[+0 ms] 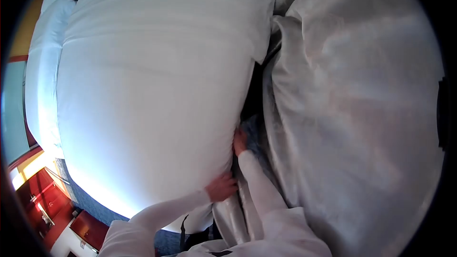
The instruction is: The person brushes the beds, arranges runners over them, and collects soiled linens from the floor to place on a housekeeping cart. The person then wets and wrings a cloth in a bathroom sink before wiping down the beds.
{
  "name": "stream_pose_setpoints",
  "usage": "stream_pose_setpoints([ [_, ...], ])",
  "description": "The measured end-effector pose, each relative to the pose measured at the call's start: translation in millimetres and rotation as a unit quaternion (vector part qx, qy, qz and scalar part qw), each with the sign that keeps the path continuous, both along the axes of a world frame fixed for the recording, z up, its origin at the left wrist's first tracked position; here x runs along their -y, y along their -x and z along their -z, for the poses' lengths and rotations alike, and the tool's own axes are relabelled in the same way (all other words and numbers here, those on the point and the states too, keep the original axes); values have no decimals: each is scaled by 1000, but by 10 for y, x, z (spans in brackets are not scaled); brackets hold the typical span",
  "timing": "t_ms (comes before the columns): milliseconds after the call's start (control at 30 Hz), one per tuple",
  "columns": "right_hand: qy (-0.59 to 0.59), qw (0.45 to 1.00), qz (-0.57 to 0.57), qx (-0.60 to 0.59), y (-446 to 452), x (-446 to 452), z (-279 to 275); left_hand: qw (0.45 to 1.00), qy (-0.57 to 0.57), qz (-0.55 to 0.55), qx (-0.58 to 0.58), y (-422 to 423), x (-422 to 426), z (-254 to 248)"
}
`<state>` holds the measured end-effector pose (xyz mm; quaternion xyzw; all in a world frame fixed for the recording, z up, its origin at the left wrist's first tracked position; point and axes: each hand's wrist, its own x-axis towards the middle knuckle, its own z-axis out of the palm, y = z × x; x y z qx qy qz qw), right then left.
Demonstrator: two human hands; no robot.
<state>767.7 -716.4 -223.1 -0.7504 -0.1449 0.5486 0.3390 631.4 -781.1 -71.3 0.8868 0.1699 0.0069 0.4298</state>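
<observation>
A large white sheet or duvet (152, 90) covers a bed, its near edge running down beside a dark gap. Against that edge, low in the view, lies my left hand (222, 187), fingers bent at the bedding's corner; what they hold, if anything, is hard to make out. Farther up the same edge is my right hand (239, 141), its fingers partly hidden between the white bedding and the gap. Shiny silver-grey fabric (357, 104) with folds fills the right side, close to my right forearm.
White pillows (45, 81) lie along the bed's far left end. Red-brown wooden furniture (90, 228) stands at the lower left, beside blue carpet (95, 204). A dark opening (252, 95) separates the bedding from the grey fabric.
</observation>
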Motion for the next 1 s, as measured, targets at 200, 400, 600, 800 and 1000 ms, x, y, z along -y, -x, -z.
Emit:
stream_pose_setpoints([
  [200,-26,994,87,65,-167,328,-632,948,-63,-306,-56,1589,453,-563],
  [400,-149,973,107,-137,287,145,-1105,920,-62,-310,-232,2310,1303,-214],
  [600,281,944,-21,-169,1316,2407,-329,934,-66,-289,-200,2459,2086,165],
  [800,80,996,33,-2,1407,2324,-688,935,-75,-288,-195,2608,2267,439],
  [1000,-143,989,24,-11,1656,1367,-1380,951,-37,-280,-126,2776,2910,546],
])
